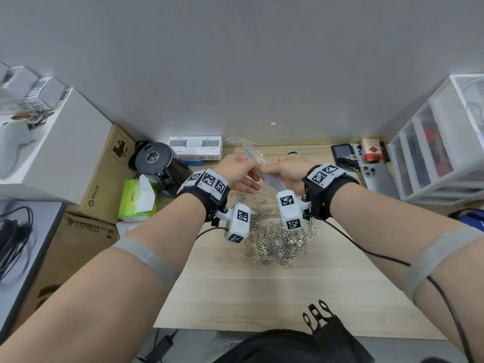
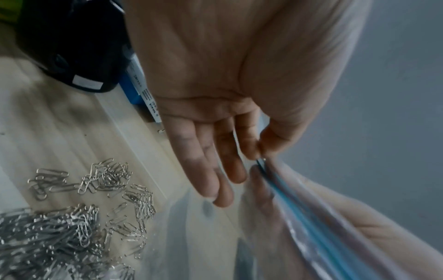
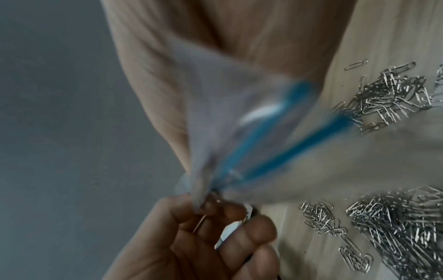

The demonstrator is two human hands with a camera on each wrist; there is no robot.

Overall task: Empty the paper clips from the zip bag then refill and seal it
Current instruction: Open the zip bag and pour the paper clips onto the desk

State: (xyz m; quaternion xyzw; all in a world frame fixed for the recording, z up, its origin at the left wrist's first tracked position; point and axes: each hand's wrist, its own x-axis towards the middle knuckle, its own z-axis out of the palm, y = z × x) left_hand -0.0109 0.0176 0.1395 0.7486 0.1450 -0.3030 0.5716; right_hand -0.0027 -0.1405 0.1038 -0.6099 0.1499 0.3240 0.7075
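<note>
Two bare hands hold a clear zip bag (image 1: 264, 167) above a light wood worktop (image 1: 235, 289), just past the far edge of a loose pile of silver paper clips (image 1: 277, 239). The left hand (image 1: 237, 170) takes a narrow grip, thumb and forefinger pinching the bag's blue zip strip (image 2: 297, 206) at one end while its other fingers (image 2: 206, 170) hang straight. The right hand (image 1: 286, 169) pinches the bag's mouth from the opposite side; its exact grip is blurred. The bag looks empty. At ten o'clock from the pile stand a black round appliance (image 1: 154, 159) and a green tissue pack (image 1: 137, 200); at two o'clock lies a phone (image 1: 378, 178).
</note>
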